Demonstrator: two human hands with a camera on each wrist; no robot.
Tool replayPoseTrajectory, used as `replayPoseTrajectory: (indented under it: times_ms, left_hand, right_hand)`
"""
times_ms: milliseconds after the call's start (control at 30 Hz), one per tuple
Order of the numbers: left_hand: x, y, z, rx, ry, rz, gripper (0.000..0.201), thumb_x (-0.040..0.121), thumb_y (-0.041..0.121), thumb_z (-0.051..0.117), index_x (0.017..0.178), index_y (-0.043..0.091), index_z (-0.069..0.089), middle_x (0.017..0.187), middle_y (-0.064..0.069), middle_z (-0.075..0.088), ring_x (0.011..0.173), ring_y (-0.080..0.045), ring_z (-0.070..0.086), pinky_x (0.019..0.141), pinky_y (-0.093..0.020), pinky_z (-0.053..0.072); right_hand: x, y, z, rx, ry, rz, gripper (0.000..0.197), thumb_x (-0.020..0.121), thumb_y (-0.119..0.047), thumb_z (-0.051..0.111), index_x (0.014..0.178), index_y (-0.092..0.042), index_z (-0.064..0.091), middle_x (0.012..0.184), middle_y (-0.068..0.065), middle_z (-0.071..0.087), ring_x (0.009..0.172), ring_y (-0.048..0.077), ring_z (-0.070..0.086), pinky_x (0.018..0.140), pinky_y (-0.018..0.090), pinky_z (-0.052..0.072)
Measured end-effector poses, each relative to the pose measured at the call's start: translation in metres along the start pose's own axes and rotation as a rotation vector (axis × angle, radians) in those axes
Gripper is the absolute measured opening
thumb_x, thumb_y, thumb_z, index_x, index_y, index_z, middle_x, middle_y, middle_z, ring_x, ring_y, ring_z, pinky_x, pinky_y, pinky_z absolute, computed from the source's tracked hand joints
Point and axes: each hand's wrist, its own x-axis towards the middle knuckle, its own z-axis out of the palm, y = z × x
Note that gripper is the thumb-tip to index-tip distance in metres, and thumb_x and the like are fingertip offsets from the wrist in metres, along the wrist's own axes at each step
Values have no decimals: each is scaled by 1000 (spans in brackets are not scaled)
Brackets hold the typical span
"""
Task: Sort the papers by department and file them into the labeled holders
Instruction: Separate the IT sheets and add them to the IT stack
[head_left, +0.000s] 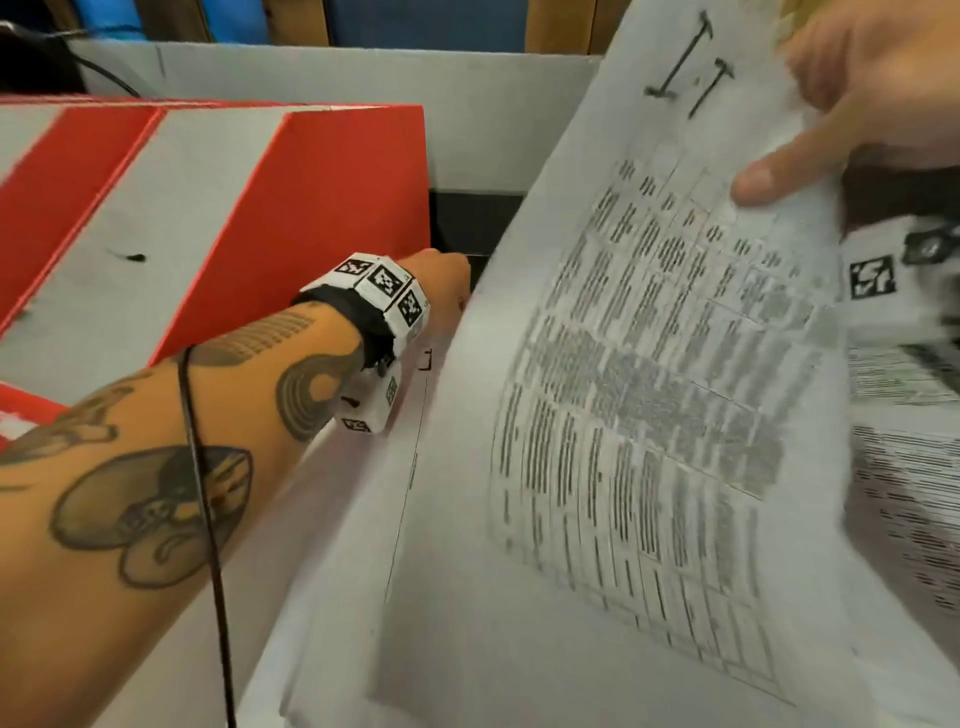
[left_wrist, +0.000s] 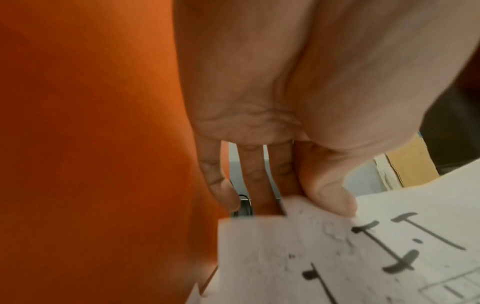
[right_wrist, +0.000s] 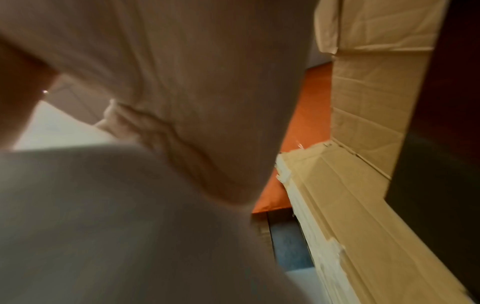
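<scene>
A large printed sheet (head_left: 649, 415), a table of blurred text with "I.T" handwritten at its top, fills the head view from 1 o'clock down to 6 o'clock, lifted and tilted above other white papers (head_left: 363, 597) that lie under it at 6 to 7 o'clock. At 10 o'clock stands a red and white holder (head_left: 291, 208), its slanted sides rising from the bench, with a grey partition wall (head_left: 363, 67) behind it at 12 o'clock. More printed pages (head_left: 904, 467) show at 3 to 4 o'clock.

The left hand (head_left: 441, 291) reaches forward at the centre, just beside the holder's right face, its fingers hidden behind the lifted sheet in the head view; in the left wrist view its thumb (left_wrist: 330, 197) pinches the top corner of a marked sheet against the fingers. The right hand (head_left: 872, 88) at 2 o'clock holds the large sheet's upper edge, its thumb (head_left: 779, 171) pressed flat on the printed face.
</scene>
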Motion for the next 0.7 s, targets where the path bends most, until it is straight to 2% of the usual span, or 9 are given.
replayPoseTrajectory:
  times_ms: [67, 100, 200, 300, 367, 467, 533, 600, 700]
  left_hand:
    - [-6, 1, -5, -44, 69, -2, 11, 97, 7, 65, 103, 0, 70, 100, -22, 70, 89, -39, 69, 83, -46, 59]
    - [-9, 1, -7, -44, 112, 25, 10, 90, 16, 74, 97, 9, 73, 90, -12, 71, 76, -31, 68, 70, -41, 60]
    - [-13, 1, -13, -202, 184, 139, 9, 88, 22, 76, 79, 21, 76, 72, 3, 67, 62, -14, 60, 61, -28, 50]
    - [-16, 2, -20, -506, 21, 355, 19, 95, 18, 70, 77, 22, 76, 76, 1, 76, 69, -16, 69, 66, -30, 57]
    - [-18, 3, -23, -751, -92, 407, 15, 100, 21, 66, 93, 20, 79, 89, -1, 79, 80, -16, 71, 73, -32, 59]
    - [-12, 1, -22, -977, -120, 189, 40, 107, 40, 50, 102, 8, 75, 103, -15, 78, 88, -29, 72, 85, -43, 62]
    - [-3, -3, -13, -615, -105, 146, 33, 104, 38, 54, 87, 16, 72, 90, -5, 79, 79, -21, 72, 76, -34, 59]
    - [-6, -1, -3, -136, -218, 113, 9, 89, 33, 74, 92, 24, 72, 93, 4, 76, 76, -12, 66, 66, -25, 51]
    - [-3, 3, 8, 142, -270, 111, 46, 68, 38, 94, 108, 22, 77, 107, 2, 74, 93, -16, 67, 73, -29, 55]
  right_hand:
    - [15, -12, 0, -246, -118, 114, 43, 61, -50, 91, 79, -12, 80, 73, 5, 78, 66, 24, 76, 77, 48, 63]
    - [24, -12, 8, -319, -161, 163, 38, 65, -49, 90, 79, -16, 80, 73, 4, 78, 64, 23, 75, 75, 47, 63]
    - [55, 11, 53, -425, -179, 180, 23, 75, -32, 91, 80, -17, 74, 77, 6, 76, 68, 25, 71, 69, 43, 61]
    - [82, 32, 96, -458, -177, 97, 41, 76, -34, 88, 112, -19, 73, 110, 2, 72, 99, 26, 67, 92, 47, 57]
    - [88, 39, 105, -418, -147, 65, 42, 79, -28, 87, 116, -15, 72, 104, 0, 71, 96, 24, 66, 87, 40, 56]
    - [81, 49, 100, -338, -25, -15, 48, 73, -9, 89, 113, -17, 63, 97, 0, 68, 89, 26, 64, 69, 33, 46]
    - [73, 57, 92, -227, 75, 1, 65, 67, -1, 91, 112, -20, 49, 97, -2, 66, 86, 23, 63, 66, 36, 47]
    - [65, 63, 85, -174, 117, 6, 68, 62, 0, 94, 112, -17, 53, 97, -2, 70, 87, 22, 68, 76, 44, 55]
    - [59, 73, 77, -138, 93, -32, 38, 61, 3, 94, 93, -11, 77, 90, 1, 78, 86, 24, 75, 83, 51, 60]
